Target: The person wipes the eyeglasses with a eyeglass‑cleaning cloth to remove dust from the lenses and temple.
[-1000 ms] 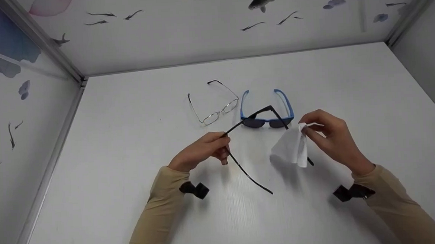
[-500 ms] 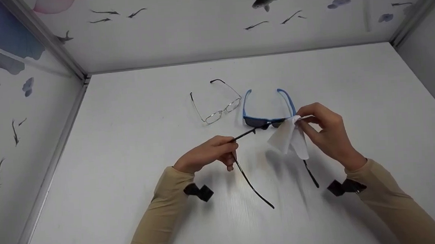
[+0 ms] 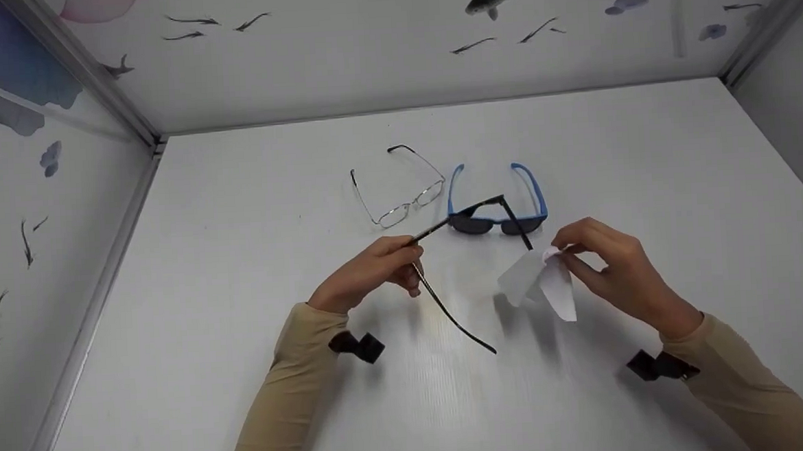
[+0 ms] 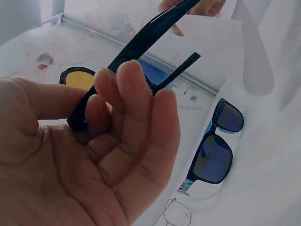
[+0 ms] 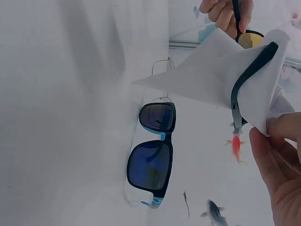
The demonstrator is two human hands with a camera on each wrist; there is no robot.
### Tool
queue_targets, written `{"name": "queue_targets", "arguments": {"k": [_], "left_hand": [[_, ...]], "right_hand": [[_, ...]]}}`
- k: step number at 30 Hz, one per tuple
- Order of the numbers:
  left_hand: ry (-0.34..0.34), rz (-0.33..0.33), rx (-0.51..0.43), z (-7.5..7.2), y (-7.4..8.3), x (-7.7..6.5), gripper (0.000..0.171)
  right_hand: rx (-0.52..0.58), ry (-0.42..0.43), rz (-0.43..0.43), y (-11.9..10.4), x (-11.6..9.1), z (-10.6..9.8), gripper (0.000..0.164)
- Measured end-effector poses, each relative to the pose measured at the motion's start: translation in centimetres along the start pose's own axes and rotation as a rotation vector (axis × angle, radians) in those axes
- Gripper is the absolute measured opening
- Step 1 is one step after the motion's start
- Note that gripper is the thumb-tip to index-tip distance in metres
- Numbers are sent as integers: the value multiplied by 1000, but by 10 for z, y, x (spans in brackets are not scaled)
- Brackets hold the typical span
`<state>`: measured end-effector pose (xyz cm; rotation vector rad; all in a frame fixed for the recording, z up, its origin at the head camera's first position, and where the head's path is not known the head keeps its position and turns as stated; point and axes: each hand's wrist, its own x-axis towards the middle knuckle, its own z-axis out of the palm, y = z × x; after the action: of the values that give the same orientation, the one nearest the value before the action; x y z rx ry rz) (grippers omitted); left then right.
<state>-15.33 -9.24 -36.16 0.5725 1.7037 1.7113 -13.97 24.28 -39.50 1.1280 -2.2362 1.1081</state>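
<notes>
1. From where I sit, the left hand (image 3: 383, 268) grasps the black-framed glasses with yellow lenses (image 3: 486, 202), its thumb and fingers closed near one end of the front. The glasses are held above the smooth white worktop (image 3: 252, 261) with both temples unfolded.

2. The right hand (image 3: 613, 266) is pinching the thin, creased white cloth (image 3: 557, 289) between thumb and fingertips. My right wrist view shows the temple farther from the left hand lying across that cloth. I cannot tell whether the fingers also squeeze the temple through it.

3. I judge the step in hand to be wiping that temple; the cloth sits along it, away from the lenses.

4. As I see it, the next move calls for a steady left hold while the right hand draws the cloth along the temple. Reaching the lenses would need the cloth brought up to the front.

5. I'd keep the pull light, since a hard tug could twist the frame in the left grip.

6. I'd also allow room for the blue-armed sunglasses with dark lenses (image 3: 472, 227), resting on the worktop beyond the hands, and the silver wire-framed spectacles (image 3: 394, 216) just beside them.
</notes>
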Motion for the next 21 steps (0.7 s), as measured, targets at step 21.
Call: {"name": "queue_targets", "arguments": {"k": [21], "left_hand": [[-72, -18, 51, -4, -1, 5, 23]], "right_hand": [[-128, -45, -51, 5, 33, 9, 34]]}}
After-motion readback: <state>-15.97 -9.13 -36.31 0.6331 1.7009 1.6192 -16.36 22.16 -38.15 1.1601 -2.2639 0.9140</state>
